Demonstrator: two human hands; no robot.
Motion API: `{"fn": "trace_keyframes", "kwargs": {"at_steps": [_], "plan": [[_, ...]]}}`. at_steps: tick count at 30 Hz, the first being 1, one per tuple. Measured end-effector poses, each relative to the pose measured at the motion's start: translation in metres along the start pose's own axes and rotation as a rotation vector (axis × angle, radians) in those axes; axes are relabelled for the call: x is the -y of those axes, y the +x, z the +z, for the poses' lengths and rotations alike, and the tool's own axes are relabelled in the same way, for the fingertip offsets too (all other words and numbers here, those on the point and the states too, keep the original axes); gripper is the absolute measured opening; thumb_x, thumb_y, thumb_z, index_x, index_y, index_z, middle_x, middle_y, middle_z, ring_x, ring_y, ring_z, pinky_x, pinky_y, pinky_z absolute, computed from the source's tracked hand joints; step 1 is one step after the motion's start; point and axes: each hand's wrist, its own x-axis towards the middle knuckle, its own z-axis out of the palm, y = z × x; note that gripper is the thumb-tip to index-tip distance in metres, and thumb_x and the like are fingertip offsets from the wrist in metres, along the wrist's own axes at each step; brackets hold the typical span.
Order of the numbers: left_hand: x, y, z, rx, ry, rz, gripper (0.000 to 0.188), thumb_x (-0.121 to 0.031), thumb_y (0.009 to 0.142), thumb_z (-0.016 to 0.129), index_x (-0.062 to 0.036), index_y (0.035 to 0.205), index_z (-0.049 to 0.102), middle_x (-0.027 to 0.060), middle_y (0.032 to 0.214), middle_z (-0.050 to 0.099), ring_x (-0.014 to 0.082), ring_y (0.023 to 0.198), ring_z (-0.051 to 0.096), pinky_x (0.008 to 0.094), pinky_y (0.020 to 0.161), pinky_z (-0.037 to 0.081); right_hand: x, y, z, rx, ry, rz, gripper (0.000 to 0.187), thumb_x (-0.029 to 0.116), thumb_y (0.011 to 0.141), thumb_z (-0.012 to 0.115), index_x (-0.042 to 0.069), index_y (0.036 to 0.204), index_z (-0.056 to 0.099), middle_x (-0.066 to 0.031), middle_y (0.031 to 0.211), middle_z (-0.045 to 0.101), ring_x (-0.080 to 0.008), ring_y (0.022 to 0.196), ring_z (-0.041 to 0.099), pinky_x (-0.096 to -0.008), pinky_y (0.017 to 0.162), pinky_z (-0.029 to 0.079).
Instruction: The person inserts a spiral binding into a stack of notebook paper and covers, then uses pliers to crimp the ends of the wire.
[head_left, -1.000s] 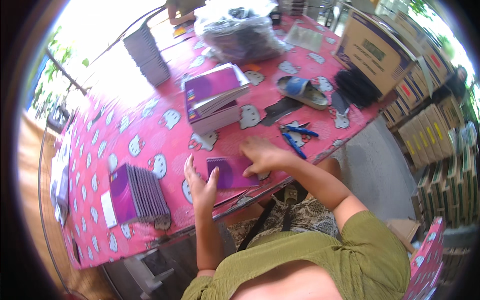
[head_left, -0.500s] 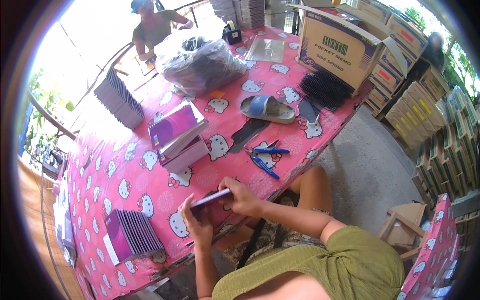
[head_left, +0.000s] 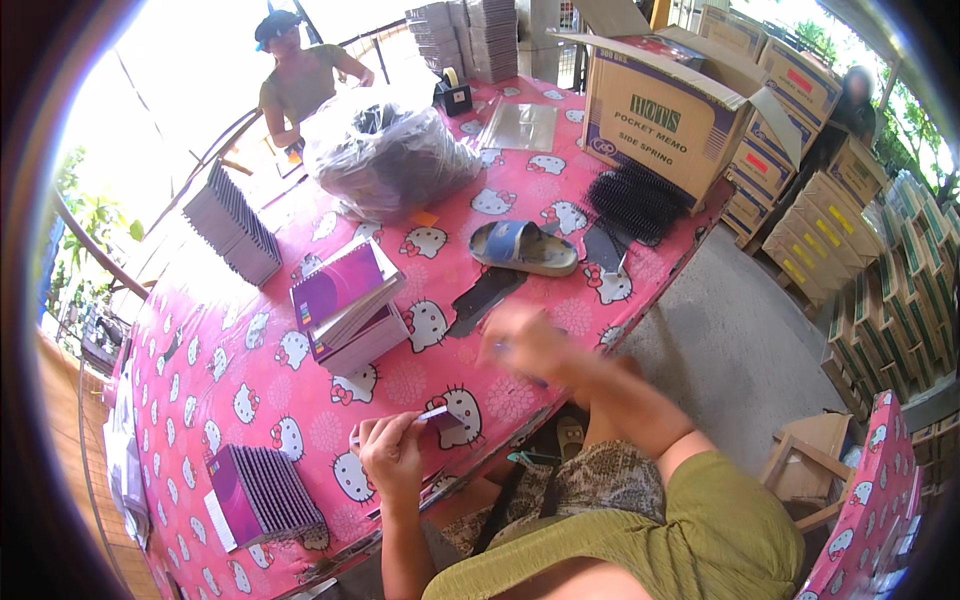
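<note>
My left hand [head_left: 390,447] is closed on a thin small notebook [head_left: 440,418] with a purple cover, held just above the table's front edge. Farther right, my right hand [head_left: 528,343] is smeared by motion. It is over the blue-handled pliers [head_left: 538,381], which it mostly hides, so I cannot see whether its fingers grip them. Left of it lies a stack of purple-covered notebooks [head_left: 350,285], the upper ones tilted. Nearer, at the left, a row of notebooks [head_left: 265,495] leans together. A blue and grey slide sandal [head_left: 525,248] rests beyond my right hand.
A pink patterned cloth [head_left: 240,345] covers the table. On it are a bulging plastic bag [head_left: 385,155], black spiral coils [head_left: 640,203], an open carton [head_left: 655,115], a tape dispenser [head_left: 453,95] and stacked pads [head_left: 232,230]. A person [head_left: 305,85] is across the table. Cartons [head_left: 780,150] are piled at right.
My right hand has left the notebook and moved right and away from me, over the pliers. My left hand still holds the notebook. The whole view has shifted slightly.
</note>
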Motion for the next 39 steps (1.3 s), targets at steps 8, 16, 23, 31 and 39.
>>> {"fn": "trace_keyframes", "kwargs": {"at_steps": [8,16,23,31,39], "plan": [[-0.01,0.004,0.015,0.0,-0.082,-0.025,0.013,-0.004,0.067,0.073,-0.006,0.08,0.071,0.0031,0.077,0.067,0.0192,0.078,0.056,0.0343,0.084,0.037,-0.173,0.027,-0.148,-0.44,-0.913,0.681,0.028,0.028,0.074,0.075,0.004,0.085,0.064,-0.0183,0.09,0.061,-0.0349,0.092,0.061,-0.0428,0.08,0.05],[-0.015,0.01,0.019,-0.047,-0.087,0.062,0.016,0.0,0.064,0.073,-0.0042,0.079,0.07,0.006,0.079,0.066,0.023,0.078,0.058,0.0331,0.076,0.042,-0.185,0.03,-0.176,-0.285,-0.816,0.424,0.02,0.002,0.073,0.059,0.002,0.092,0.067,-0.0229,0.101,0.058,-0.0344,0.102,0.056,-0.0405,0.091,0.046],[-0.007,0.001,0.016,-0.067,-0.114,-0.033,0.017,-0.006,0.065,0.076,-0.0064,0.082,0.072,0.0056,0.075,0.065,0.0236,0.073,0.055,0.0341,0.072,0.042,-0.044,0.019,-0.093,-0.204,-0.685,0.129,0.012,0.018,0.083,0.06,0.011,0.084,0.069,-0.0114,0.09,0.06,-0.0295,0.079,0.063,-0.0413,0.072,0.052],[-0.011,0.002,0.015,-0.066,-0.132,0.006,0.019,-0.011,0.064,0.077,-0.0062,0.081,0.071,0.0043,0.075,0.066,0.0211,0.072,0.055,0.0337,0.073,0.041,0.052,-0.019,0.018,-0.061,0.063,0.009,0.013,0.009,0.081,0.069,0.006,0.093,0.068,-0.01,0.091,0.062,-0.0253,0.081,0.063,-0.0336,0.067,0.05],[-0.014,-0.002,0.014,-0.077,-0.149,-0.002,0.015,-0.011,0.063,0.079,-0.0061,0.075,0.072,0.0039,0.073,0.067,0.0196,0.072,0.055,0.0318,0.069,0.041,0.06,-0.016,0.034,-0.078,0.384,0.32,0.017,0.018,0.082,0.073,0.003,0.088,0.066,-0.0054,0.077,0.066,-0.0106,0.072,0.063,-0.0257,0.063,0.049]]}}
